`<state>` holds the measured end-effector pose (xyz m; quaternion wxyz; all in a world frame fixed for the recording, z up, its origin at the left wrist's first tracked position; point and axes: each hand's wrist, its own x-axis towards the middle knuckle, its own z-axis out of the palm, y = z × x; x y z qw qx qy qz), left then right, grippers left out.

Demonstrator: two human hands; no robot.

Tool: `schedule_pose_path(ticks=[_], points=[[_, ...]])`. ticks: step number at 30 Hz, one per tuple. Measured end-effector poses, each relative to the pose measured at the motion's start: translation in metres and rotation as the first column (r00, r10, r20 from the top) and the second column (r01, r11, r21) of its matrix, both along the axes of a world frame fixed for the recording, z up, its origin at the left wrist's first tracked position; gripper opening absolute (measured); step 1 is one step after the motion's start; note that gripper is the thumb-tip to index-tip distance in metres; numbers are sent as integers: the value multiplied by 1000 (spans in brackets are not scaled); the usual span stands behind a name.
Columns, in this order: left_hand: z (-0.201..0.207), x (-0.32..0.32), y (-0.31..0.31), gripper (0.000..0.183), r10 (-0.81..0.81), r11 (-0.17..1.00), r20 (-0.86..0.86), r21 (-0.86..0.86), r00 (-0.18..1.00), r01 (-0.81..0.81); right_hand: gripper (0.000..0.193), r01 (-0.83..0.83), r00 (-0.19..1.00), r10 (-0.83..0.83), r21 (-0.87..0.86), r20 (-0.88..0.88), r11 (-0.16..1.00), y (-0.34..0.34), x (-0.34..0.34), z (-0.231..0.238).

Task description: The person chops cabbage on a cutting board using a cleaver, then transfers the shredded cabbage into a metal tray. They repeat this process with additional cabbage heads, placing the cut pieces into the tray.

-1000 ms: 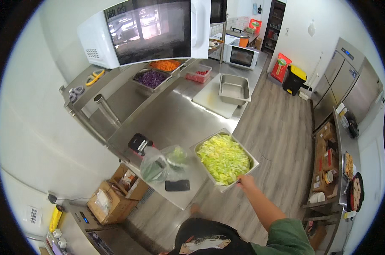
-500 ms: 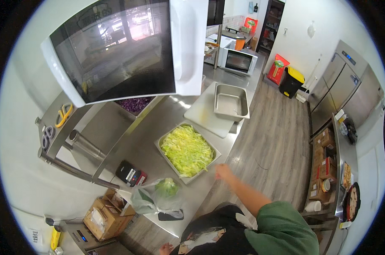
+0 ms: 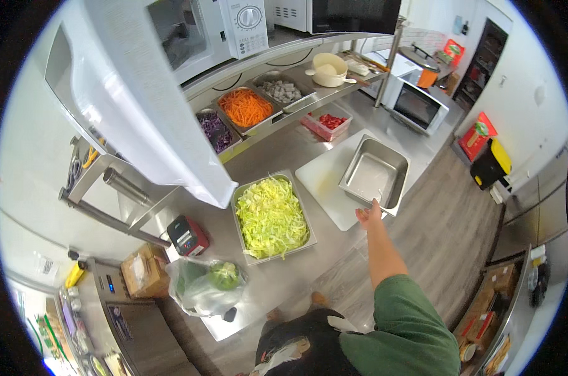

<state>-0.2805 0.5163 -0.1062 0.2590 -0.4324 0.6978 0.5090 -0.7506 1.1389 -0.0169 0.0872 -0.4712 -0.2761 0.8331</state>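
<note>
At the end of my outstretched arm, my right hand (image 3: 370, 214) is closed on the near rim of a steel pan (image 3: 357, 182), thumb over the edge. The rectangular pan holds no food and rests partly on a white cutting board (image 3: 318, 188). To its left stands a tray (image 3: 311, 237) heaped with shredded lettuce (image 3: 271, 218). Nearer me lies a clear plastic bag (image 3: 193, 289) with a green vegetable (image 3: 224, 276), perhaps a lettuce or cabbage head. My left hand does not show.
An open white microwave door (image 3: 152, 125) juts over the counter at upper left. On the back shelf are pans of purple cabbage (image 3: 215, 131), carrot shreds (image 3: 243, 108) and grey cubes (image 3: 280, 91). A red-and-black device (image 3: 188, 236) and a tub of red pieces (image 3: 326, 125) stand on the counter.
My right hand has gone from beside the lettuce tray to the steel pan's rim and taken hold of it. The view has shifted, showing the microwave door edge-on and the back shelf.
</note>
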Motion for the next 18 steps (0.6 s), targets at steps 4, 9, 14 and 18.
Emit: schedule_pose_path(ticks=[4, 9, 14, 18], points=[[11, 29, 44, 28, 50, 999, -32, 13, 998, -50, 32, 2, 984, -41, -216, -173, 976, 41, -16, -32], [20, 75, 72, 28, 103, 995, -97, 9, 990, -103, 24, 123, 982, -133, 80, 135, 989, 47, 10, -9], [16, 112, 69, 27, 90, 996, -234, 49, 968, -81, 28, 7, 933, -209, 567, 292, 824, 108, 77, -40], [-1, 142, 70, 28, 148, 989, -117, 23, 982, -146, 38, -184, 817, -360, 795, 450, 578, 127, 126, -21]])
